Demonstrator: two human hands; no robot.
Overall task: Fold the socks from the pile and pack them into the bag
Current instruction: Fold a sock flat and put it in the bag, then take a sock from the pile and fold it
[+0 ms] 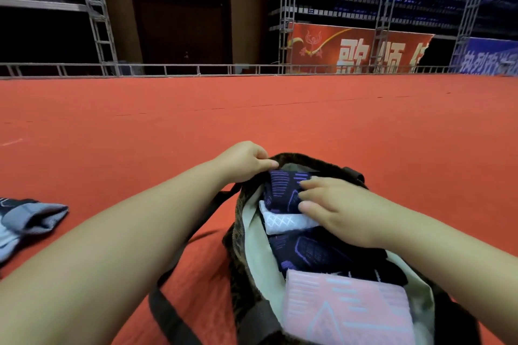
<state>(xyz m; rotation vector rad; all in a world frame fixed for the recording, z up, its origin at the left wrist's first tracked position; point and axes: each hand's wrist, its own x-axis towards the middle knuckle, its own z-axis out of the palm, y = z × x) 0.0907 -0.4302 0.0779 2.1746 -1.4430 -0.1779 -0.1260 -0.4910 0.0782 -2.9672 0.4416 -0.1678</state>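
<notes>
Left hand (244,159) pinches bag (238,221) rim; right hand (333,210) flat on purple-patterned sock (283,190); banner (356,49) writing unreadable

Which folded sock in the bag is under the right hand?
The dark purple-patterned sock at the far end; the right hand presses it. White, other dark and pink ones lie nearer, untouched.

Bag (238,221): dark brown fuzzy outside, pale cream lining. Inside it: black sock with purple stripes (283,190), white sock with diamond mesh (283,221), pink sock with light-blue lines (344,311). Left of bag: grey-navy socks (25,221) on red carpet (252,115).
</notes>
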